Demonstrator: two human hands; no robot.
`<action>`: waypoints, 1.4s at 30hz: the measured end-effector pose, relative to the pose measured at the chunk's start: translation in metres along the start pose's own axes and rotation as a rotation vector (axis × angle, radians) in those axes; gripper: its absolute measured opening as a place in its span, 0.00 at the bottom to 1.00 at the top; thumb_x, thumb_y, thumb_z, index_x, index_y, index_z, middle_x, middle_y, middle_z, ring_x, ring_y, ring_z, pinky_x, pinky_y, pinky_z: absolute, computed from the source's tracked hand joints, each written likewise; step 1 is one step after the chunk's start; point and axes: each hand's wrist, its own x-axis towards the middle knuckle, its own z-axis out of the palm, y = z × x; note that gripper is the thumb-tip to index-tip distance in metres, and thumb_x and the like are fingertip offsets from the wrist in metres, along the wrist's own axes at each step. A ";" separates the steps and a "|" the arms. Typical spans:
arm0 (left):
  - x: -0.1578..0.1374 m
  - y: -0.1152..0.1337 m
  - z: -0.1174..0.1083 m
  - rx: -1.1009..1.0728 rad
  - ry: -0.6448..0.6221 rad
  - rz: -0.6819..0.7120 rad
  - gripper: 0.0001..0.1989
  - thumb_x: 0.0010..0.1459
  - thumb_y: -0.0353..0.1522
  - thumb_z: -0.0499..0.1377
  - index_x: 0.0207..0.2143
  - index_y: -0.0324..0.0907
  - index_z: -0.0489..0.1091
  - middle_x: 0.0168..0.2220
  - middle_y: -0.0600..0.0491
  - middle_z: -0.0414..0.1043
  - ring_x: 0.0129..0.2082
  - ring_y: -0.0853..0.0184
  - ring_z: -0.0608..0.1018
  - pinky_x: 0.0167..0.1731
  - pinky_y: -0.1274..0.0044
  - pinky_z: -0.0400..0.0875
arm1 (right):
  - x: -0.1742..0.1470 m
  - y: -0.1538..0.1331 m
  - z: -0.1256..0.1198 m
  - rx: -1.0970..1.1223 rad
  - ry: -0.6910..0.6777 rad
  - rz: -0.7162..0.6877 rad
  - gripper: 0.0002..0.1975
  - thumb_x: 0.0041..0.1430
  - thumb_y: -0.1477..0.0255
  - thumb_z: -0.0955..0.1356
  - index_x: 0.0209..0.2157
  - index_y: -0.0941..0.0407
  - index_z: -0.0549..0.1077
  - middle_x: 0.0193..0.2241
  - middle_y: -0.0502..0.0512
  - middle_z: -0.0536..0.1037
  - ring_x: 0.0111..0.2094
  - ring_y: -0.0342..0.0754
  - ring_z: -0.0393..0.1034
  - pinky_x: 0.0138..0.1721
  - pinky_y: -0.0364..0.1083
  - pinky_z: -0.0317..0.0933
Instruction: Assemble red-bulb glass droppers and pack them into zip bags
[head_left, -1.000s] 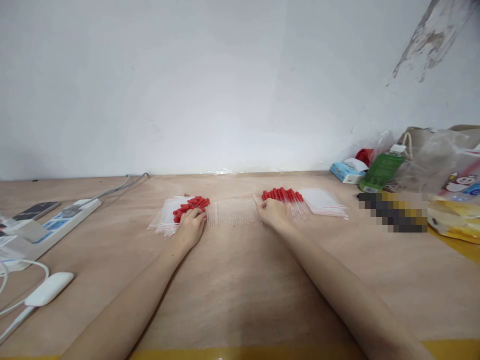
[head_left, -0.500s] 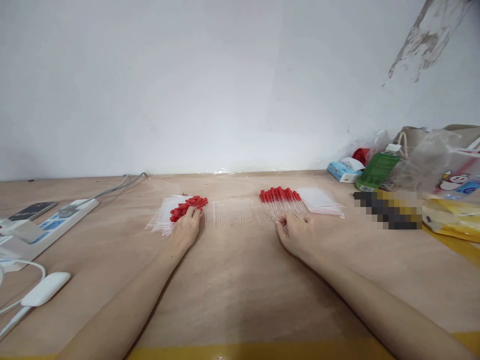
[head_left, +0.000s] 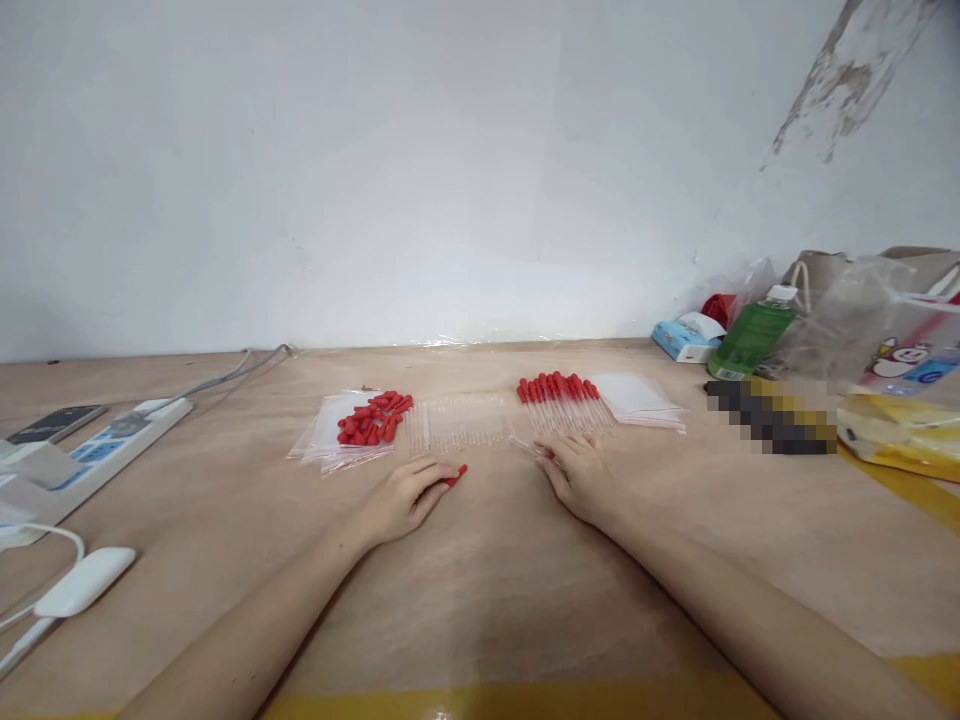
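Observation:
My left hand (head_left: 409,497) pinches a red rubber dropper bulb (head_left: 459,474) just above the table, its narrow end pointing right. Between the fingers of my right hand (head_left: 581,475) is a thin clear dropper tube (head_left: 523,443), which sticks out to the left. Beyond my left hand lies a pile of red bulbs (head_left: 373,418) on clear zip bags (head_left: 319,432). A row of loose clear tubes (head_left: 457,422) lies in the middle. Past my right hand, several droppers with red bulbs fitted (head_left: 561,392) lie side by side.
More zip bags (head_left: 637,400) lie right of the droppers. At the right are a blue tissue pack (head_left: 682,342), a green bottle (head_left: 752,335) and plastic bags (head_left: 896,350). A white power strip (head_left: 97,460) with cables and a phone (head_left: 56,424) lie at the left.
My left hand has come away from the bulb pile, toward me and right, with one bulb. A clear tube now shows in my right hand, which has shifted slightly left.

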 end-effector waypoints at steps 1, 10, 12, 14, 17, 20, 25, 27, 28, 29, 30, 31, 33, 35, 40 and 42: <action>0.001 0.003 0.001 -0.015 -0.005 -0.013 0.12 0.57 0.28 0.47 0.42 0.43 0.66 0.40 0.50 0.70 0.40 0.68 0.72 0.40 0.75 0.67 | 0.000 -0.001 0.000 -0.003 0.012 -0.033 0.10 0.57 0.75 0.61 0.39 0.56 0.69 0.32 0.52 0.75 0.35 0.45 0.65 0.39 0.46 0.47; 0.014 0.002 0.026 0.206 0.274 -0.199 0.12 0.54 0.37 0.54 0.34 0.41 0.73 0.42 0.46 0.65 0.46 0.58 0.66 0.47 0.64 0.61 | 0.003 -0.018 -0.001 0.005 -0.004 -0.172 0.10 0.58 0.73 0.60 0.35 0.54 0.72 0.29 0.52 0.74 0.32 0.43 0.65 0.43 0.47 0.46; 0.014 0.003 0.028 0.155 0.294 -0.182 0.11 0.56 0.35 0.52 0.32 0.41 0.73 0.41 0.47 0.67 0.44 0.61 0.68 0.45 0.66 0.63 | 0.002 -0.022 -0.001 0.028 -0.008 -0.171 0.10 0.58 0.73 0.60 0.34 0.54 0.72 0.29 0.52 0.74 0.31 0.43 0.65 0.44 0.48 0.46; 0.014 0.007 0.028 0.053 0.282 -0.164 0.10 0.57 0.34 0.51 0.34 0.42 0.72 0.38 0.49 0.69 0.41 0.64 0.70 0.42 0.70 0.65 | 0.001 -0.024 -0.001 0.058 -0.003 -0.169 0.09 0.57 0.72 0.60 0.33 0.54 0.72 0.29 0.52 0.75 0.31 0.43 0.65 0.45 0.48 0.45; 0.013 0.018 0.027 -0.081 0.249 -0.202 0.10 0.58 0.35 0.50 0.36 0.43 0.70 0.34 0.52 0.72 0.36 0.67 0.73 0.38 0.74 0.67 | -0.001 -0.028 0.000 0.100 0.010 -0.177 0.09 0.58 0.72 0.60 0.34 0.54 0.72 0.28 0.51 0.75 0.29 0.42 0.65 0.46 0.49 0.45; 0.013 0.025 0.028 -0.154 0.234 -0.254 0.10 0.58 0.36 0.51 0.36 0.43 0.69 0.33 0.54 0.74 0.34 0.68 0.74 0.36 0.76 0.67 | -0.002 -0.031 0.001 0.110 0.012 -0.194 0.09 0.58 0.72 0.60 0.35 0.54 0.71 0.28 0.51 0.75 0.27 0.41 0.65 0.47 0.50 0.44; 0.013 0.026 0.029 -0.246 0.238 -0.279 0.11 0.58 0.36 0.50 0.37 0.43 0.69 0.34 0.55 0.74 0.33 0.69 0.75 0.34 0.78 0.68 | -0.002 -0.033 0.003 0.102 0.017 -0.218 0.10 0.58 0.73 0.60 0.36 0.54 0.71 0.27 0.50 0.75 0.27 0.41 0.65 0.47 0.49 0.46; 0.012 0.025 0.029 -0.253 0.239 -0.288 0.11 0.58 0.37 0.49 0.37 0.43 0.69 0.33 0.55 0.74 0.32 0.69 0.74 0.34 0.78 0.68 | -0.002 -0.033 0.004 0.099 0.023 -0.222 0.09 0.58 0.73 0.60 0.36 0.55 0.71 0.27 0.50 0.75 0.27 0.40 0.66 0.46 0.48 0.47; 0.012 0.025 0.030 -0.254 0.239 -0.291 0.11 0.58 0.37 0.49 0.37 0.43 0.69 0.33 0.55 0.74 0.32 0.70 0.74 0.33 0.78 0.68 | -0.002 -0.033 0.004 0.100 0.025 -0.220 0.09 0.58 0.73 0.60 0.36 0.55 0.71 0.27 0.50 0.75 0.27 0.40 0.66 0.46 0.48 0.47; 0.012 0.024 0.030 -0.256 0.236 -0.291 0.11 0.58 0.37 0.49 0.37 0.43 0.69 0.32 0.55 0.74 0.32 0.70 0.74 0.33 0.78 0.68 | -0.002 -0.033 0.005 0.103 0.023 -0.219 0.09 0.59 0.73 0.60 0.36 0.55 0.71 0.27 0.50 0.75 0.27 0.40 0.66 0.46 0.48 0.47; 0.012 0.024 0.030 -0.259 0.234 -0.290 0.11 0.58 0.37 0.50 0.36 0.43 0.68 0.32 0.55 0.74 0.32 0.70 0.74 0.33 0.78 0.68 | -0.002 -0.033 0.005 0.108 0.020 -0.217 0.09 0.59 0.73 0.60 0.36 0.55 0.71 0.27 0.51 0.75 0.27 0.40 0.66 0.46 0.48 0.46; 0.012 0.023 0.031 -0.263 0.235 -0.290 0.11 0.58 0.37 0.50 0.36 0.43 0.68 0.32 0.55 0.73 0.32 0.70 0.74 0.33 0.79 0.68 | -0.002 -0.033 0.005 0.114 0.013 -0.216 0.10 0.59 0.72 0.59 0.36 0.55 0.71 0.27 0.51 0.75 0.27 0.41 0.66 0.46 0.48 0.46; 0.012 0.021 0.032 -0.276 0.239 -0.290 0.10 0.58 0.37 0.50 0.36 0.43 0.68 0.33 0.55 0.73 0.32 0.70 0.74 0.34 0.79 0.68 | -0.002 -0.033 0.004 0.132 -0.002 -0.222 0.10 0.59 0.72 0.59 0.36 0.55 0.71 0.28 0.51 0.75 0.27 0.41 0.65 0.46 0.48 0.46; 0.011 0.020 0.033 -0.300 0.243 -0.284 0.10 0.58 0.37 0.50 0.36 0.42 0.68 0.32 0.55 0.73 0.32 0.70 0.74 0.34 0.79 0.68 | -0.001 -0.034 0.003 0.157 -0.020 -0.230 0.10 0.59 0.72 0.59 0.36 0.55 0.71 0.28 0.51 0.75 0.28 0.41 0.65 0.45 0.48 0.46; 0.010 0.019 0.032 -0.334 0.205 -0.221 0.09 0.57 0.36 0.51 0.35 0.41 0.68 0.31 0.54 0.73 0.32 0.70 0.74 0.34 0.79 0.68 | 0.001 -0.033 -0.002 0.194 -0.053 -0.272 0.11 0.59 0.74 0.59 0.38 0.53 0.71 0.29 0.49 0.75 0.27 0.40 0.66 0.40 0.47 0.46; 0.009 0.021 0.030 -0.332 0.169 -0.211 0.09 0.57 0.35 0.52 0.35 0.41 0.68 0.32 0.54 0.73 0.32 0.71 0.74 0.34 0.79 0.68 | 0.001 -0.032 -0.004 0.190 -0.050 -0.283 0.11 0.59 0.74 0.60 0.39 0.52 0.71 0.29 0.49 0.75 0.27 0.39 0.65 0.39 0.46 0.46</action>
